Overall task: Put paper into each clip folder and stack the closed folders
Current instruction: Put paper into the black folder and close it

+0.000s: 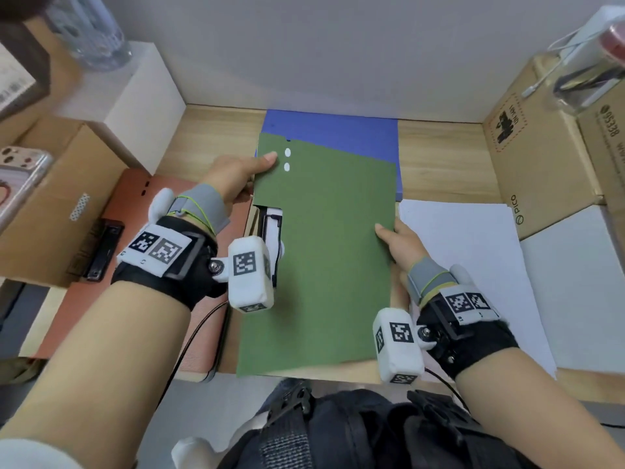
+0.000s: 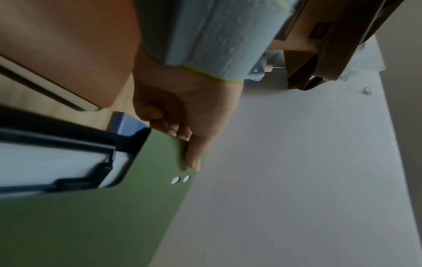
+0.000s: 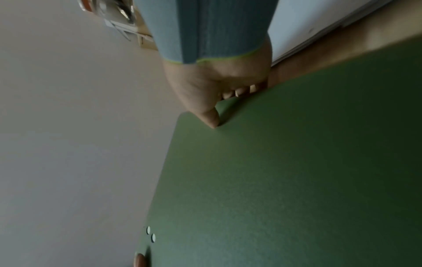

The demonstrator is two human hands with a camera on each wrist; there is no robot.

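Observation:
A closed green clip folder (image 1: 324, 252) is held over the desk middle, its far end overlapping a blue folder (image 1: 338, 128) that lies flat behind it. My left hand (image 1: 236, 177) grips the green folder (image 2: 114, 207) at its far left corner, thumb on top beside two white dots (image 1: 287, 160). My right hand (image 1: 399, 243) pinches its right edge, thumb on the cover (image 3: 297, 171), fingers beneath. White paper under a black clip (image 2: 57, 162) shows through the cover's cut-out. An orange-red folder (image 1: 135, 238) lies to the left.
A stack of white paper (image 1: 473, 282) lies right of the green folder. Cardboard boxes (image 1: 541, 147) stand at the right and another cardboard box (image 1: 50, 204) at the left, with a phone (image 1: 20, 177) on it. A white box (image 1: 142, 99) and a glass (image 1: 91, 32) sit back left.

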